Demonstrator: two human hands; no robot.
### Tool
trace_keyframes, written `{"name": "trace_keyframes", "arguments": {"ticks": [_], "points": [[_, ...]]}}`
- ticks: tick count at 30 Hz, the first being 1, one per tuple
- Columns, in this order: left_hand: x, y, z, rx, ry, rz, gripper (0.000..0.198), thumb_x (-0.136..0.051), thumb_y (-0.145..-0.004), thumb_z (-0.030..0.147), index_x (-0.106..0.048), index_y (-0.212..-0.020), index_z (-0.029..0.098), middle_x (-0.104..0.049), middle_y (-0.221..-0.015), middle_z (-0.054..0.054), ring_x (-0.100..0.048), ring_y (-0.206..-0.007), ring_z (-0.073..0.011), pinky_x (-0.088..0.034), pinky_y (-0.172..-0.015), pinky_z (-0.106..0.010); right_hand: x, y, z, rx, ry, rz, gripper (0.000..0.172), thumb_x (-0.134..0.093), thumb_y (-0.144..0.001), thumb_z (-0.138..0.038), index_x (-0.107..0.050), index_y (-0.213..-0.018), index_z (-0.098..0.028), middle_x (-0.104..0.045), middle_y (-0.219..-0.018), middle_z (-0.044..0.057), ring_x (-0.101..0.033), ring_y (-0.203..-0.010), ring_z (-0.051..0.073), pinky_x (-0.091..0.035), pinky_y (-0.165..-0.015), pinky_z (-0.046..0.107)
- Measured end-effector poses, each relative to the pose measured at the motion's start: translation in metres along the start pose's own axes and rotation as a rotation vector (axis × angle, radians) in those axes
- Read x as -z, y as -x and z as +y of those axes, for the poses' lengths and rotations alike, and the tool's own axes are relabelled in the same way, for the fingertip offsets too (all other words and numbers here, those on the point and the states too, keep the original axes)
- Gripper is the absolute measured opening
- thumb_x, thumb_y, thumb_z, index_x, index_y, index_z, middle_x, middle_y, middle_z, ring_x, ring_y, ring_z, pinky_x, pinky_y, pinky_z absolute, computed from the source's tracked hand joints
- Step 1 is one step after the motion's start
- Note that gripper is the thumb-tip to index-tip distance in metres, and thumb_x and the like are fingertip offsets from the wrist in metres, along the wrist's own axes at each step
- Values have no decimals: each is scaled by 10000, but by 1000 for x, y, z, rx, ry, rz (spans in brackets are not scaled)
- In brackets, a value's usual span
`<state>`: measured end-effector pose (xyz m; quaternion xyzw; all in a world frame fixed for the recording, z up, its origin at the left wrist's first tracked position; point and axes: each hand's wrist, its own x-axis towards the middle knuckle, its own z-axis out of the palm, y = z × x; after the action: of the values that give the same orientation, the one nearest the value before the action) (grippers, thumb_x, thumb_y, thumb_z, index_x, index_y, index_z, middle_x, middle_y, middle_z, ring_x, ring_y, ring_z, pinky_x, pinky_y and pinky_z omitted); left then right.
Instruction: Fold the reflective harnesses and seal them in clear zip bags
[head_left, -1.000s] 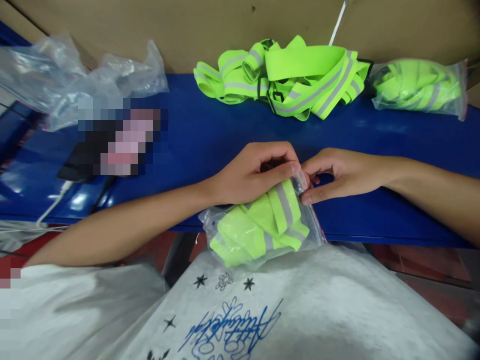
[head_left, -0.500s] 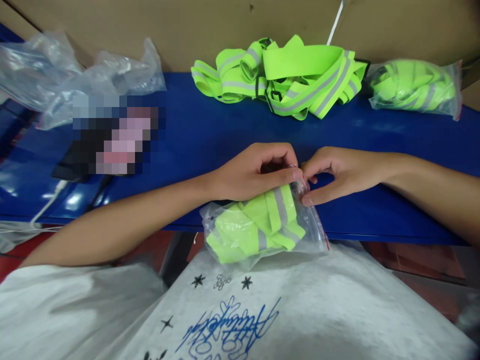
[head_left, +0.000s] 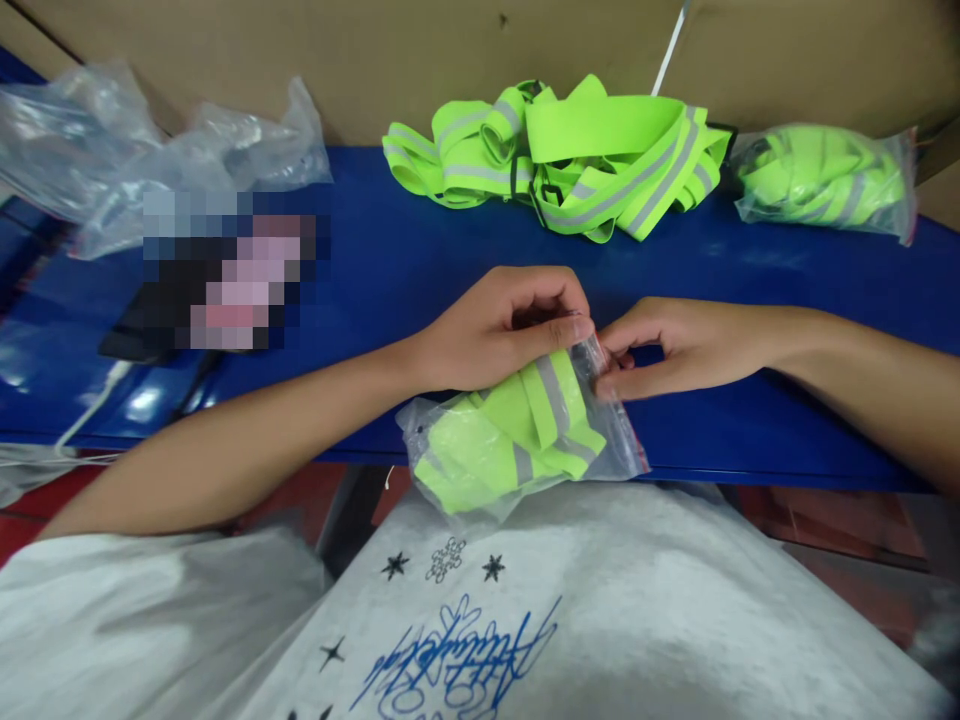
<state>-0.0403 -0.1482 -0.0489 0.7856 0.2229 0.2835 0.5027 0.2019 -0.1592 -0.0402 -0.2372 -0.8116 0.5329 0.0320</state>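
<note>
A clear zip bag [head_left: 484, 500] with a folded neon-yellow reflective strap [head_left: 510, 435] inside hangs over the table's front edge, just above my lap. My left hand [head_left: 517, 325] pinches the bag's upper corner between thumb and curled fingers. Close beside it, my right hand [head_left: 652, 345] has its thumb and forefinger closed on the red-striped zip edge, a little below the left fingertips. The bag lies tilted, its zip edge facing right. Part of the upper bag is hidden behind the left hand.
Loose neon reflective straps [head_left: 615, 165] with black buckles lie at the back of the blue table [head_left: 360, 270]. Right of them is another filled zip bag [head_left: 825, 180]. Clear plastic bags [head_left: 217, 150] and a blurred-out phone-like object [head_left: 247, 285] with a white cable [head_left: 97, 400] lie left.
My left hand has risen slightly, lifting the bag a little up and to the left. My right thumb has moved up along the zip edge and now presses on it.
</note>
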Motion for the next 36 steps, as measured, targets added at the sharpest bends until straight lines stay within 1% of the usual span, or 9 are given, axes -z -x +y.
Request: {"name": "trace_keyframes", "arguments": {"ticks": [4,8,12,17,21,26,30,34,36], "points": [[6,-1,0,11,-53,112,388,-717,-986,525,-660,-838,171,-636,-730,0,-545,-614,-94,-436,-572,-228,1,0,-1,-10,21,-32,384,-656,-1013,-522,-724,-858,-178,-674,-740,-26,-559,-693,96,-427,-660,227],[9,-2,3,38,-82,135,406,-709,-987,542,-662,-837,168,-621,-729,4,-538,-631,-88,-443,-606,-237,-1,0,0,10,-29,-24,359,-640,-1030,-487,-689,-864,-173,-697,-760,-16,-608,-706,102,-446,-660,225],[10,-4,4,73,-7,182,394,-769,-947,539,-666,-819,181,-640,-747,-6,-536,-636,-98,-419,-606,-266,-1,0,0,7,-22,-6,344,-668,-1010,-493,-694,-869,-181,-696,-767,-23,-604,-700,103,-458,-650,220],[15,-9,-3,63,145,369,358,-853,-868,480,-643,-745,218,-631,-712,-2,-552,-629,-134,-367,-583,-304,-3,-1,5,-2,-144,32,379,-624,-1034,-519,-722,-874,-190,-716,-792,-6,-651,-727,109,-505,-684,224],[17,-9,-7,138,209,356,351,-872,-842,467,-646,-742,217,-625,-725,0,-542,-634,-130,-376,-604,-307,-10,-1,5,13,-215,84,390,-687,-1003,-520,-691,-814,-178,-689,-741,-14,-619,-661,91,-478,-630,219],[23,-13,-7,140,226,449,344,-874,-807,458,-653,-729,206,-621,-722,4,-464,-600,-102,-330,-558,-286,-11,-5,5,-16,-292,209,534,-687,-949,-681,-662,-752,-185,-663,-672,-13,-593,-617,92,-433,-592,236],[29,-20,-12,159,302,563,300,-829,-789,394,-608,-691,217,-583,-702,17,-478,-626,-96,-383,-563,-263,-12,-12,9,1,-409,403,650,-639,-936,-767,-519,-656,-193,-628,-619,-3,-565,-551,86,-411,-547,247],[31,-24,-18,209,293,572,341,-770,-891,444,-575,-750,202,-542,-702,29,-464,-605,-79,-384,-574,-242,-18,-17,13,14,-488,526,647,-698,-905,-755,-529,-651,-185,-627,-620,19,-589,-544,103,-412,-505,246],[31,-23,-20,233,323,501,357,-732,-937,501,-583,-829,195,-581,-751,26,-540,-652,-85,-445,-628,-242,-21,-18,14,12,-510,630,655,-722,-875,-770,-538,-645,-185,-621,-616,20,-598,-545,112,-420,-501,248]]}}
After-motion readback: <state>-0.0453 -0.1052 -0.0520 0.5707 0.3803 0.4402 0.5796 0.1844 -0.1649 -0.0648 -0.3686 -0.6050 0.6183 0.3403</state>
